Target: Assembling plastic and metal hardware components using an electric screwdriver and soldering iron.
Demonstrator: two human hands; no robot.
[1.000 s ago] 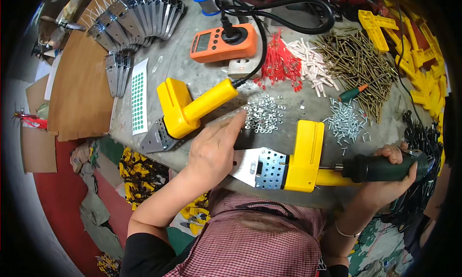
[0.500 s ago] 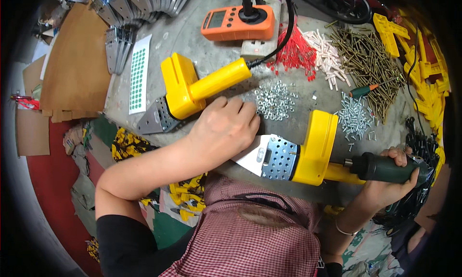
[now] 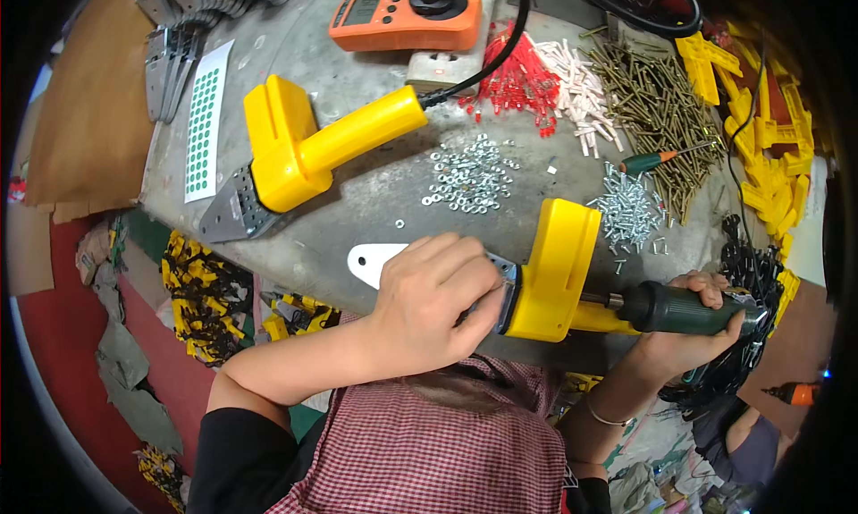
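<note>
My left hand [image 3: 442, 299] is closed over the metal bracket of a yellow plastic tool body [image 3: 559, 264], which lies along the near table edge. Its fingertips meet beside the yellow housing; anything pinched there is hidden. From under the hand a white pointed plate [image 3: 365, 262] with a hole sticks out. My right hand [image 3: 697, 335] grips a dark green power screwdriver [image 3: 666, 307], its shaft pointing left at the yellow body. A second yellow tool [image 3: 290, 152] with a perforated metal bracket and cable lies farther left. Small nuts [image 3: 469, 179] are heaped between the tools.
Screws [image 3: 626, 214], long brass-coloured bolts [image 3: 666, 112], red-tipped leads [image 3: 518, 76] and white sleeves [image 3: 581, 89] lie in piles. A small screwdriver [image 3: 652, 161], an orange meter [image 3: 402, 18], green-dot stickers [image 3: 204, 125] and yellow shells [image 3: 773, 147] surround them.
My left hand has moved from beside the nuts down onto the bracket of the near tool. One loose nut now shows left of the heap. The whole view has shifted somewhat.
</note>
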